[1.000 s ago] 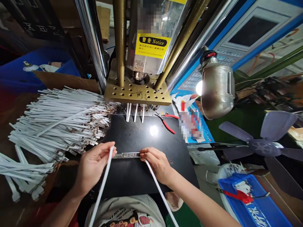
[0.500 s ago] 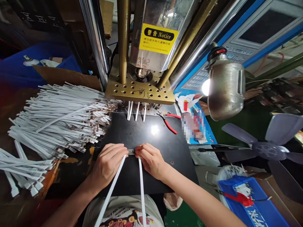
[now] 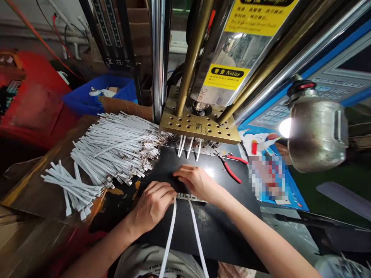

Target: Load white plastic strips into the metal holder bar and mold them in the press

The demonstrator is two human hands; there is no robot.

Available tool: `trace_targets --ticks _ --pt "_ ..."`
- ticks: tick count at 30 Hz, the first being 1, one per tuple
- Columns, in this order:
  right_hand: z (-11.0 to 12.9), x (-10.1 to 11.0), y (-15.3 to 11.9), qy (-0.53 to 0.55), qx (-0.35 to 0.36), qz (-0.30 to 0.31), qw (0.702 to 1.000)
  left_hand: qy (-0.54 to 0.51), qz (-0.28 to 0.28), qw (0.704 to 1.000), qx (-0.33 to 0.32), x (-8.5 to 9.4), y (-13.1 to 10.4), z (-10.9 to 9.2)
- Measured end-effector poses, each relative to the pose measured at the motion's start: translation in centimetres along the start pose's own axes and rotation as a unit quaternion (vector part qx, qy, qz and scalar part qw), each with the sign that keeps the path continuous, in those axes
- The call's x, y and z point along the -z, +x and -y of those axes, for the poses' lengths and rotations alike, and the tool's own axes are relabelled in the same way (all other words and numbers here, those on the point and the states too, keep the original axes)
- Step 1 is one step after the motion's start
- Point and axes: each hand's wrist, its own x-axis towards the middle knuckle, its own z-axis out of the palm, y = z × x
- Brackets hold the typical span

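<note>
A metal strip (image 3: 183,196) with small slots lies on the black work surface before me. Two white flat straps run from it toward my body, a left one (image 3: 169,241) and a right one (image 3: 197,239). My left hand (image 3: 155,202) has its fingers closed at the strip's left end, beside the left strap; what they pinch is hidden. My right hand (image 3: 197,181) is over the strip, fingers bent together and pointing left, its fingertips just beyond the strip's far edge. Whether it holds anything is too small to tell.
Behind my hands stands a press with a brass plate (image 3: 199,129), several white straps poking out beneath. Red-handled pliers (image 3: 232,172) lie to the right. A large pile of white straps (image 3: 116,148) fills the left. A metal lamp (image 3: 317,133) hangs at right.
The view has swung left. My right hand has moved up and over the metal strip, away from its former pinch at the right strap. More of the strip shows.
</note>
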Motion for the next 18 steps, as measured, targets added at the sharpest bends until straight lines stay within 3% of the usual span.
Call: trace_targets --ticks 2,4,7,9,11,14,16,18 --pt "0.5 -0.6 3.4 -0.042 -0.03 -0.051 0.997 0.062 -0.025 0.998 0.012 1.5 -0.3 1.0" --pt "1.1 -1.6 6.7 -0.1 -0.064 -0.061 0.991 0.183 -0.041 0.982 0.038 3.3 -0.4 2.5" --pt "2.4 -2.4 10.0 -0.178 -0.111 -0.033 0.977 0.339 -0.004 0.939 0.059 5.8 0.0 4.5" --pt "2.9 -2.3 10.4 -0.197 -0.12 -0.016 0.973 0.38 0.037 0.924 0.031 6.6 0.3 5.5" --pt "2.8 -1.6 8.9 -0.206 -0.111 0.003 0.972 0.392 0.058 0.918 -0.021 7.0 0.4 6.1" --pt "1.4 -0.7 3.9 -0.237 -0.113 0.039 0.964 0.375 0.06 0.923 -0.064 7.1 0.2 7.0" --pt "0.2 -0.4 -0.4 -0.25 -0.154 0.028 0.956 0.319 0.051 0.944 -0.062 6.9 0.2 7.4" --pt "-0.6 -0.6 -4.4 -0.239 -0.203 -0.023 0.949 0.235 0.025 0.97 -0.058 6.5 0.8 7.4"
